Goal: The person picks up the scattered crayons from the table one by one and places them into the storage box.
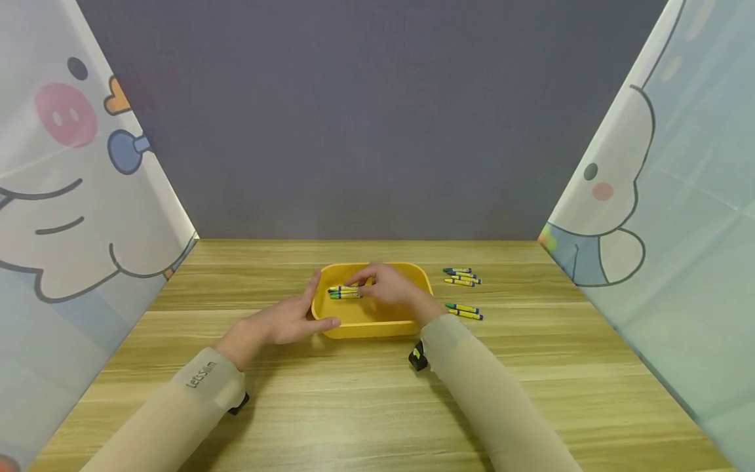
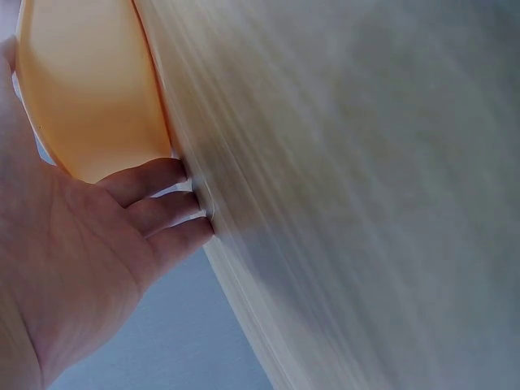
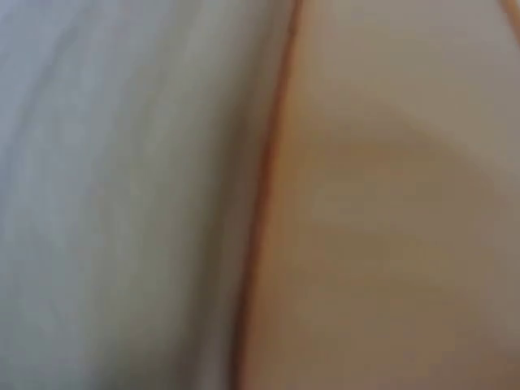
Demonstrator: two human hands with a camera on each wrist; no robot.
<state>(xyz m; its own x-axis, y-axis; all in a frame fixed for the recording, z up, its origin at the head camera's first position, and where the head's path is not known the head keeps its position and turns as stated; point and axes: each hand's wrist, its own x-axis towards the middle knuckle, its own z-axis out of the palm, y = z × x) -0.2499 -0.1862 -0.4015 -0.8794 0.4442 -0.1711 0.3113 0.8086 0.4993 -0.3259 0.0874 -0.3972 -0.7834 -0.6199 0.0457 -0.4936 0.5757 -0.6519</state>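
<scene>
The right hand (image 1: 386, 286) is inside the yellow tray (image 1: 377, 324), its fingers curled on a small bundle of crayons (image 1: 345, 292). The left hand (image 1: 287, 321) rests flat and relaxed against the tray's left wall; only the left wrist view shows its straight fingers (image 2: 162, 213) there. More crayons (image 1: 463, 276) lie on the wooden table (image 1: 366, 400), right of the tray. Cartoon curtains (image 1: 71, 196) stand at both sides. The right wrist view is only blur.
</scene>
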